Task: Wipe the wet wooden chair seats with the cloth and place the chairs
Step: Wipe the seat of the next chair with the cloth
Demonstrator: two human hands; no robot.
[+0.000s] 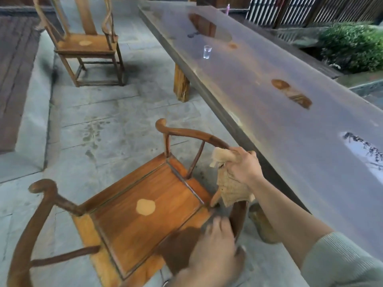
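A wooden armchair (145, 220) with a curved rail and an orange seat stands just below me, beside the long table. Its seat has a pale round patch in the middle. My right hand (244, 164) grips a beige cloth (232, 189) together with the chair's curved arm rail on the table side; the cloth hangs down from my fist. My left hand (213, 255), blurred, is closed over the top of the chair's back, above the dark back splat. A second armchair (87, 44) of the same kind stands at the far left on the stone floor.
A long dark wooden table (279, 125) runs along the right, wet in patches, with a small glass (207, 51) on it. Its thick wooden leg (182, 83) stands between the two chairs. The grey stone floor (103, 125) shows damp marks. A hedge (352, 44) lies beyond the table.
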